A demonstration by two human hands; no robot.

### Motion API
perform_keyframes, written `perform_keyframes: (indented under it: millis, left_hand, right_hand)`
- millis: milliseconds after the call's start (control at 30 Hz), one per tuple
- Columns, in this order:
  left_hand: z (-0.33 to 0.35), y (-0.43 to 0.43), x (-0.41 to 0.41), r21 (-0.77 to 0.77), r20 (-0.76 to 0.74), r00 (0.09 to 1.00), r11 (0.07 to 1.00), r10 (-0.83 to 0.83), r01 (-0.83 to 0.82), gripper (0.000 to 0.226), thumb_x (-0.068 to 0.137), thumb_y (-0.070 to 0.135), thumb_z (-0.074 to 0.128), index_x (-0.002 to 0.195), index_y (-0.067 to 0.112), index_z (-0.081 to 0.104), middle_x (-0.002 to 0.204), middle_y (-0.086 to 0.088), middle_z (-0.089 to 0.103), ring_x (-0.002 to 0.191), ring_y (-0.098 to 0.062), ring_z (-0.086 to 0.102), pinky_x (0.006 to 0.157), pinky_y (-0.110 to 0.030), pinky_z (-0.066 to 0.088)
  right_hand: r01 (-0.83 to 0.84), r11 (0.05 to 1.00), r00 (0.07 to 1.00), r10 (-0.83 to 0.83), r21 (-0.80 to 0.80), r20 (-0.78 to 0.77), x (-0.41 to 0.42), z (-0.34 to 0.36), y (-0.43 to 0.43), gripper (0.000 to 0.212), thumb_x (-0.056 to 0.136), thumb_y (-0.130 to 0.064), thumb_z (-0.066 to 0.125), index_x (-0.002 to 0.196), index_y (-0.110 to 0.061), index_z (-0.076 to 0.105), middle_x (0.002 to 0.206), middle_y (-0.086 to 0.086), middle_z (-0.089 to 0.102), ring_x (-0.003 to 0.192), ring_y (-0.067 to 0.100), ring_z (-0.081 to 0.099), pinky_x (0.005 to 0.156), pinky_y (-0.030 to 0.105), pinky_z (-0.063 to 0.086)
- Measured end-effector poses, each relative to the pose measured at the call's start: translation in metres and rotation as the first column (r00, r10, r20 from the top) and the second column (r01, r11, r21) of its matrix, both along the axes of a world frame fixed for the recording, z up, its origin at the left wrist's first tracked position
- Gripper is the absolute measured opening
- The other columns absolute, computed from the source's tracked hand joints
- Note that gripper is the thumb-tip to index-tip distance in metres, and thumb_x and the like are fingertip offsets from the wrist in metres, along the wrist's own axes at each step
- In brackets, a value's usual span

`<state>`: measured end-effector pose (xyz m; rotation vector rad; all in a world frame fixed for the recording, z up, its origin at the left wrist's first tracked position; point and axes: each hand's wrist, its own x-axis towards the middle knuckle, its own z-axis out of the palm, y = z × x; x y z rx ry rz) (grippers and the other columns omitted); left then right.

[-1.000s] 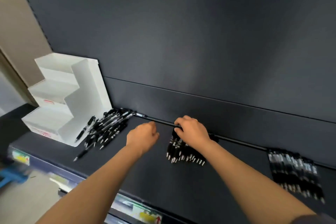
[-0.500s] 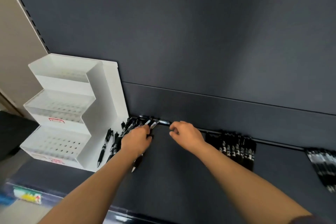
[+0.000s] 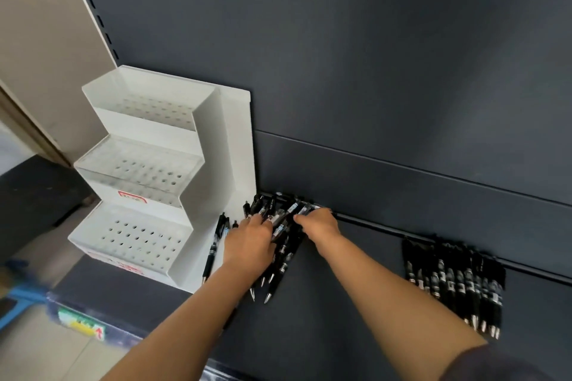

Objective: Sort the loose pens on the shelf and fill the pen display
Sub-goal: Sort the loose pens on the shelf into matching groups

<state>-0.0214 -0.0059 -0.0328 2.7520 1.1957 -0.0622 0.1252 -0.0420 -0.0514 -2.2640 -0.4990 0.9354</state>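
A white three-step pen display (image 3: 145, 182) with empty hole rows stands at the left of the dark shelf (image 3: 325, 312). Right beside it lies a loose pile of black pens (image 3: 283, 244), tips toward the shelf's front. My left hand (image 3: 249, 244) lies on this pile with its fingers curled among the pens. My right hand (image 3: 318, 224) is at the pile's back right edge, fingertips pinching pens near the back wall. A second, aligned row of black pens (image 3: 455, 284) lies farther right.
The dark back panel (image 3: 371, 71) rises straight behind the shelf. A price strip (image 3: 82, 323) runs along the shelf's front edge. A blue object (image 3: 15, 297) and floor show at the lower left. Bare shelf lies between the two pen groups.
Both hands moved left from the middle pen row to the pile beside the display and closed in on it. The view shifted left and nearer.
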Motion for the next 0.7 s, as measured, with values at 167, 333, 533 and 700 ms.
perform_keyframes:
  millis: [167, 333, 533, 700]
  left_hand:
    - [-0.003, 0.007, -0.001, -0.021, 0.039, 0.999, 1.0, 0.024, -0.023, 0.024, 0.093, 0.023, 0.043, 0.111, 0.012, 0.054, 0.112, -0.004, 0.052, 0.108, -0.024, 0.051, 0.079, -0.035, 0.045]
    - [0.001, 0.013, 0.0, -0.008, 0.134, 0.99, 0.999, 0.046, -0.045, 0.022, 0.098, 0.026, 0.035, 0.103, 0.013, 0.052, 0.101, -0.005, 0.064, 0.096, -0.026, 0.059, 0.075, -0.033, 0.041]
    - [0.018, 0.003, 0.028, -0.042, 0.2, 0.98, 0.999, 0.007, 0.001, 0.022, 0.099, 0.031, 0.034, 0.106, 0.014, 0.046, 0.098, -0.007, 0.067, 0.092, -0.031, 0.064, 0.073, -0.035, 0.044]
    - [0.024, -0.026, 0.071, -0.145, 0.271, 0.96, 0.984, -0.066, 0.108, 0.02, 0.097, 0.033, 0.04, 0.103, 0.015, 0.047, 0.097, -0.01, 0.067, 0.093, -0.033, 0.063, 0.073, -0.039, 0.048]
  right_hand:
    - [0.101, 0.995, 0.994, -0.101, 0.0, -0.031, -0.005, -0.007, 0.019, 0.022, 0.08, -0.033, 0.066, 0.076, -0.014, 0.054, 0.088, 0.007, 0.062, 0.082, 0.026, 0.063, 0.081, 0.035, 0.054]
    - [0.149, 0.981, 0.982, -0.132, 0.125, -0.137, -0.01, -0.003, 0.022, 0.017, 0.086, -0.025, 0.06, 0.079, -0.01, 0.057, 0.09, 0.01, 0.066, 0.075, 0.023, 0.06, 0.073, 0.033, 0.052]
    - [0.112, 0.944, 0.994, -0.104, 0.311, -0.042, 0.006, 0.016, -0.012, 0.019, 0.092, -0.023, 0.058, 0.078, -0.014, 0.05, 0.072, 0.001, 0.06, 0.055, 0.013, 0.058, 0.07, 0.033, 0.052]
    - [0.046, 0.955, 0.984, -0.093, 0.294, 0.149, 0.041, 0.032, -0.067, 0.012, 0.091, -0.026, 0.06, 0.082, -0.021, 0.053, 0.072, -0.004, 0.061, 0.063, 0.014, 0.062, 0.077, 0.035, 0.056]
